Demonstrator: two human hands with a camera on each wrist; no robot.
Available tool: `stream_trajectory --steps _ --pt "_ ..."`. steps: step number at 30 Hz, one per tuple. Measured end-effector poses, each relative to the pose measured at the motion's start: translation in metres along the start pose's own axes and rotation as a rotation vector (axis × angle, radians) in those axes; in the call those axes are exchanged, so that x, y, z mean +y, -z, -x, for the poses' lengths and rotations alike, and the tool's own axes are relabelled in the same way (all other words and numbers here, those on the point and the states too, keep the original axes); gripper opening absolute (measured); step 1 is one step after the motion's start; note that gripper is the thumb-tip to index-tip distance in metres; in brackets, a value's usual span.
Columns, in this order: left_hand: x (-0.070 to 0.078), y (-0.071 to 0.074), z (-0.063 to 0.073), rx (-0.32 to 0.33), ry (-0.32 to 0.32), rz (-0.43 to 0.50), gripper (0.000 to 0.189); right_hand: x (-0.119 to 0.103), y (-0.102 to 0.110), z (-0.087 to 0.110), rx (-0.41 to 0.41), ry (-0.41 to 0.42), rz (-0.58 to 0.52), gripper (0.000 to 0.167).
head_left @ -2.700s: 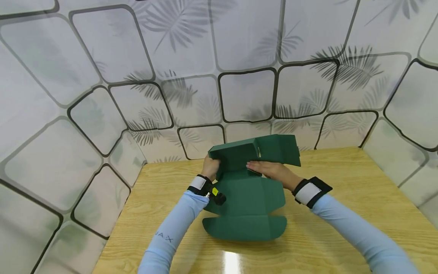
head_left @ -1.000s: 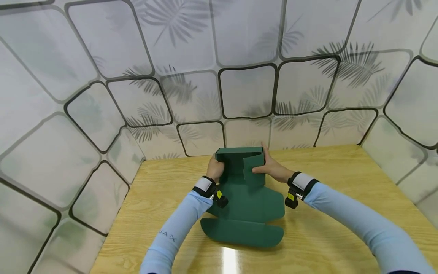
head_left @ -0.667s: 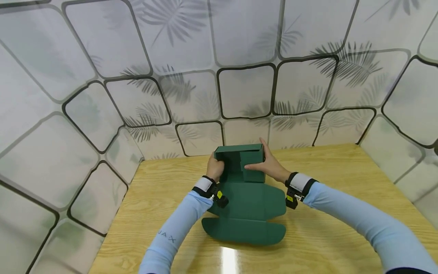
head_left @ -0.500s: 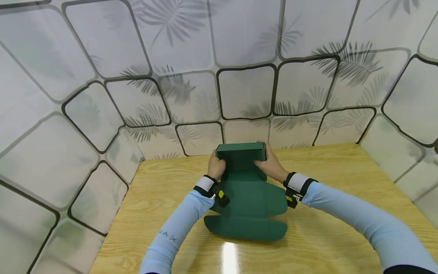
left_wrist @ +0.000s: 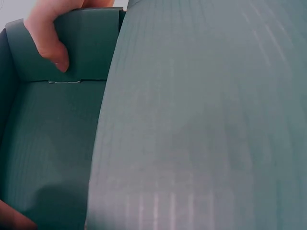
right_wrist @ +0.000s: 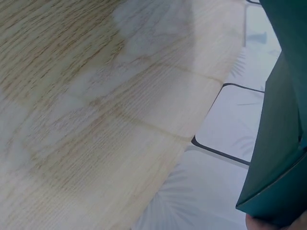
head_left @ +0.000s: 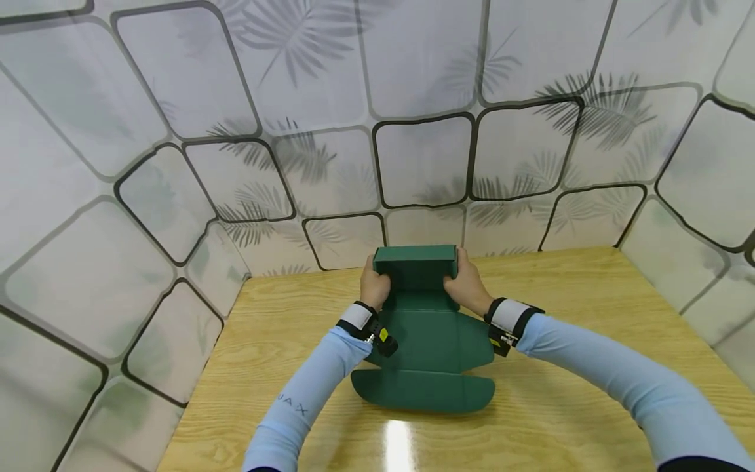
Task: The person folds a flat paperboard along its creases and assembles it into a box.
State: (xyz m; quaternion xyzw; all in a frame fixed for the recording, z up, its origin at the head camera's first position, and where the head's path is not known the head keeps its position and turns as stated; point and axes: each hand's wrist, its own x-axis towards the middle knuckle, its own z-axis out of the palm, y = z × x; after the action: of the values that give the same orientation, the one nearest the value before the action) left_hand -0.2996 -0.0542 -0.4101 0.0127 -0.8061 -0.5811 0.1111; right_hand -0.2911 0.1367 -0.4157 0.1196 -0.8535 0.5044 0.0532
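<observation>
A dark green cardboard mailer box (head_left: 415, 254) stands at the far side of the table, its walls raised and its inside facing me. My left hand (head_left: 374, 286) grips the left side wall, thumb inside. My right hand (head_left: 467, 286) grips the right side wall the same way. In the left wrist view, the right thumb (left_wrist: 56, 55) presses the inner face of that folded wall, and a small slot line shows at its foot. The unfolded lid (head_left: 421, 341) stretches toward me, ending in a rounded front flap (head_left: 421, 392). Fingers behind the walls are mostly hidden.
The box rests on a light wood-grain table (head_left: 283, 341). Close behind it rises a pale curtain (head_left: 425, 160) with a grid and leaf print, which also runs along both sides. Wrist-worn cameras (head_left: 386, 344) hang over the lid's side edges.
The long right-side flap, earlier sticking out to the right, has been folded inward and down into the box by my right hand. My left hand has kept its grip on the left wall.
</observation>
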Motion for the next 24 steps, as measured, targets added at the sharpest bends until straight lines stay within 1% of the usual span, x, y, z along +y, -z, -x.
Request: stream_trajectory --steps 6,9,13,16,19,20,21,23,24 --pt "0.003 0.003 0.008 -0.007 0.013 -0.032 0.037 -0.005 -0.004 0.007 0.019 -0.022 -0.019 0.059" --pt "0.004 0.003 0.012 -0.006 0.008 -0.037 0.04 -0.005 -0.006 0.011 0.037 -0.029 -0.037 0.061" --pt "0.005 0.002 0.015 0.008 -0.008 -0.042 0.04 -0.004 -0.006 0.014 0.061 -0.016 -0.04 0.061" --pt "0.004 0.001 0.017 -0.004 -0.01 -0.051 0.039 -0.001 -0.006 0.016 0.076 -0.005 -0.038 0.058" --pt "0.002 0.0 0.018 -0.026 -0.003 -0.047 0.037 0.002 -0.005 0.017 0.074 -0.009 -0.027 0.055" --pt "0.01 0.002 0.023 -0.033 0.009 -0.037 0.037 0.002 -0.005 0.017 0.071 -0.017 -0.02 0.056" --pt "0.009 0.002 0.024 -0.038 0.013 -0.037 0.036 0.003 -0.005 0.017 0.063 -0.028 -0.011 0.056" --pt "0.004 0.003 0.023 -0.044 -0.011 -0.051 0.037 0.005 -0.003 0.017 0.04 -0.038 0.002 0.057" --pt "-0.01 -0.001 0.014 -0.035 -0.034 -0.071 0.037 0.006 -0.002 0.017 0.02 -0.04 0.008 0.058"
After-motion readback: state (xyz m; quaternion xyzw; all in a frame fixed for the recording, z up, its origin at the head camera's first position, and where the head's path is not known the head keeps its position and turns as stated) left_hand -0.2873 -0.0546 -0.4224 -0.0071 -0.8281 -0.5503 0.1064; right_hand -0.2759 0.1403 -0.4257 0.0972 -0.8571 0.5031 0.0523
